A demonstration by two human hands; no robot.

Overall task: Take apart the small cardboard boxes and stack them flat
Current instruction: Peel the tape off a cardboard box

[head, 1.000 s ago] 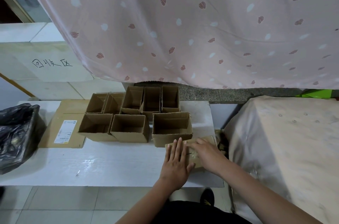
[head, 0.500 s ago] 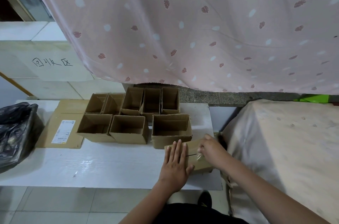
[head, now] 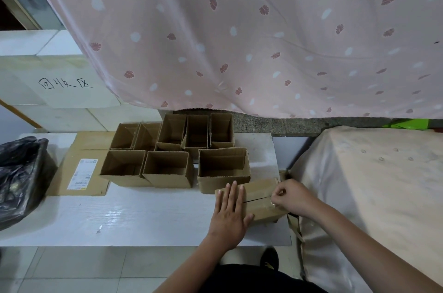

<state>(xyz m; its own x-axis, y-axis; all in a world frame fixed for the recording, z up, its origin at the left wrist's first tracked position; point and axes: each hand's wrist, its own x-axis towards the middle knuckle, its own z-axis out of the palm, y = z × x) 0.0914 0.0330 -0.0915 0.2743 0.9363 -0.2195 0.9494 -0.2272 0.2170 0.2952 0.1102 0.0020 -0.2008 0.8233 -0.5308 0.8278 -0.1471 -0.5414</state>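
Note:
A small closed cardboard box [head: 259, 193] lies at the near right corner of the white table [head: 134, 218], its taped seam facing up. My left hand [head: 229, 213] presses flat on the box's left part, fingers straight. My right hand [head: 291, 196] pinches the clear tape at the right end of the seam. Behind it, several open small boxes stand in a cluster, the nearest one [head: 223, 168] touching the closed box, with others [head: 167, 168] to its left and further back.
A flattened cardboard sheet with a label [head: 81, 172] lies under the boxes on the left. A black plastic bag [head: 20, 177] sits at the table's left end. A cloth-covered surface [head: 374, 187] stands right of the table. A pink curtain [head: 239, 33] hangs behind.
My right hand has slid from the middle of the box's top to its right end, drawing the tape along the seam. My left hand stays pressed on the box.

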